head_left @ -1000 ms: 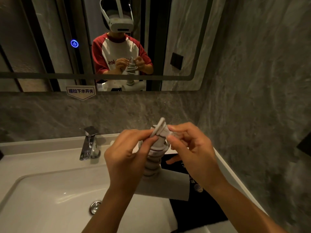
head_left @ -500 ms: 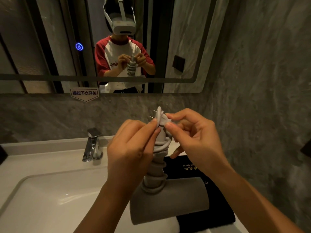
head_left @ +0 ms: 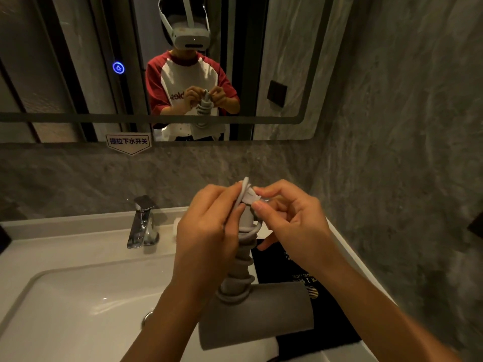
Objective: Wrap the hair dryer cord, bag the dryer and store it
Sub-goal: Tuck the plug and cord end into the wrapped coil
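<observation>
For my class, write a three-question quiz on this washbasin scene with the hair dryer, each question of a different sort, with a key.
1. True or false: the cord is coiled around the hair dryer handle.
2. Which item lies on the counter under the dryer's barrel? A) a towel B) a black bag C) a cup
3. Fill in: the left hand and right hand pinch the ____ at the top of the handle.

Key: 1 true; 2 B; 3 plug
</observation>
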